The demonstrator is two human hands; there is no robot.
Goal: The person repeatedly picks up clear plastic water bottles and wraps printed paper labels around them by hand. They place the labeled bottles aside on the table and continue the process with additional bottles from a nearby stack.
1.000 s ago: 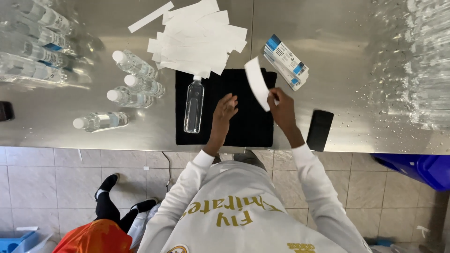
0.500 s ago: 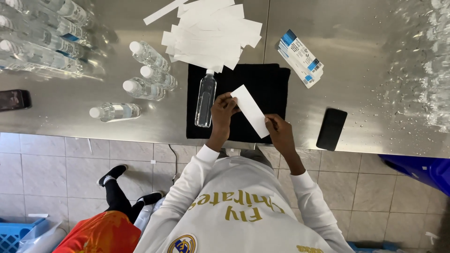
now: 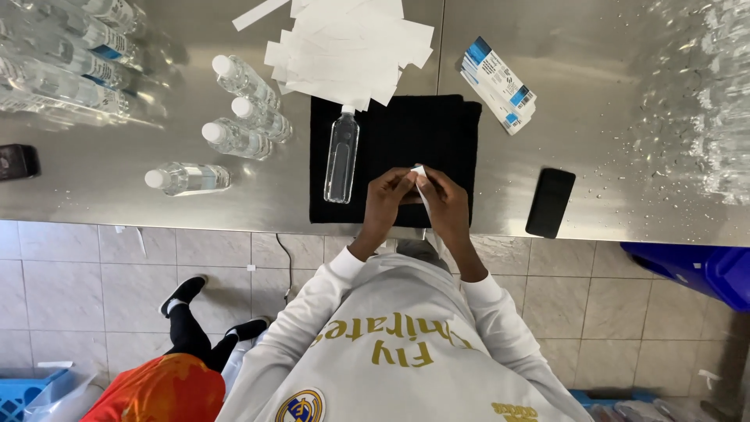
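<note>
1. Head view: left hand (image 3: 388, 200) and right hand (image 3: 447, 205) are pinching a white label (image 3: 421, 175) between fingertips, over the black mat's near edge.
2. Peeling looks underway; pressing it onto the bare bottle (image 3: 341, 155), lying beside on the mat (image 3: 406, 133), likely needs square alignment.

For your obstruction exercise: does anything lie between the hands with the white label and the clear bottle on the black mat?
Nothing visible does. Both the left hand and right hand pinch the label; only bare mat separates them from the bottle.
</note>
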